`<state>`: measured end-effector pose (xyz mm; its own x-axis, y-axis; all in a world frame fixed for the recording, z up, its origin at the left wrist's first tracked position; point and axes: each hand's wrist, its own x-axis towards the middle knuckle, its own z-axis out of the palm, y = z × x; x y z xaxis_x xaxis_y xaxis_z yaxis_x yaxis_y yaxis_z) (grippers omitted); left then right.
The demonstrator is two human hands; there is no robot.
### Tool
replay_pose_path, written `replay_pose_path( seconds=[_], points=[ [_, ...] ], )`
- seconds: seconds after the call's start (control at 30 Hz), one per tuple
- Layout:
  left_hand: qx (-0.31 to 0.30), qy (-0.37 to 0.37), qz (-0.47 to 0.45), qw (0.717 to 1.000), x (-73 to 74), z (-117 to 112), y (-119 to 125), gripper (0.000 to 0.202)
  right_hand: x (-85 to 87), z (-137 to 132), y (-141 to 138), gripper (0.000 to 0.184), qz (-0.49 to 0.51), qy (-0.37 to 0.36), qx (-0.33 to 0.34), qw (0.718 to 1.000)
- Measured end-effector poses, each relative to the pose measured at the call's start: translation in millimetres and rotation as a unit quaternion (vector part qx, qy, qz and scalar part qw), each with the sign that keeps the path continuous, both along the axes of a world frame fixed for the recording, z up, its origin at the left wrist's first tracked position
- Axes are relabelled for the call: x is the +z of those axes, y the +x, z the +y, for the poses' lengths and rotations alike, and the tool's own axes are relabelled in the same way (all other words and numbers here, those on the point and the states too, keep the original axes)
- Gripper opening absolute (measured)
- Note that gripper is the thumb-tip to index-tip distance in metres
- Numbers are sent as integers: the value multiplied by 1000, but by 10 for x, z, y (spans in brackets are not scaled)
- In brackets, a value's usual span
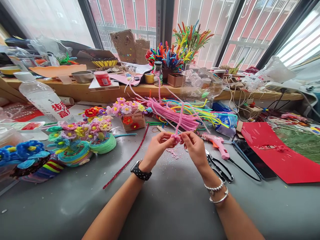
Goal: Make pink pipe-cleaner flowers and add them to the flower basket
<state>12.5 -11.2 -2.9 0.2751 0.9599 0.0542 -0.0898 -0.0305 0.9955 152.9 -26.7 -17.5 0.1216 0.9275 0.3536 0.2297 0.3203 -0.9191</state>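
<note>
Both hands meet over the middle of the grey table, pinching a pink pipe cleaner (pixel 179 120). Its lower end is bent into a small looped clump between my fingertips, and a long straight length rises from there. My left hand (pixel 160 148) is closed on the clump's left side. From the right, my right hand (pixel 193 146) pinches the clump with thumb and forefinger. Fingers partly hide the looped part. Behind the hands lies a thick bundle of pink pipe cleaners (pixel 172 113), with yellow, green and blue ones beside it. Pink fuzz (pixel 173 153) is scattered below the hands.
A pink glue gun (pixel 217 143), black-handled scissors (pixel 221 168), a phone (pixel 252 158) and red card (pixel 287 153) lie to the right. On the left stand pipe-cleaner flower pots (pixel 102 143), a flower basket (pixel 133 123) and a bottle (pixel 42 96). A red glittery stem (pixel 127 160) lies nearby.
</note>
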Motion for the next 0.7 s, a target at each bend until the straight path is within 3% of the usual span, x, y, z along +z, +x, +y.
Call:
replay_pose_path(
  seconds=[0.1, 0.23, 0.7],
  points=[
    [-52, -30, -31, 998, 21, 8, -32, 30, 24, 17, -7, 25, 123, -92, 58, 986],
    [-101, -36, -41, 993, 20, 12, -44, 30, 52, 11, -9, 24, 214, -156, 93, 960],
    [-115, -33, -53, 991, 10, -15, -4, 32, 44, 8, -9, 18, 257, -161, 74, 950]
  ],
)
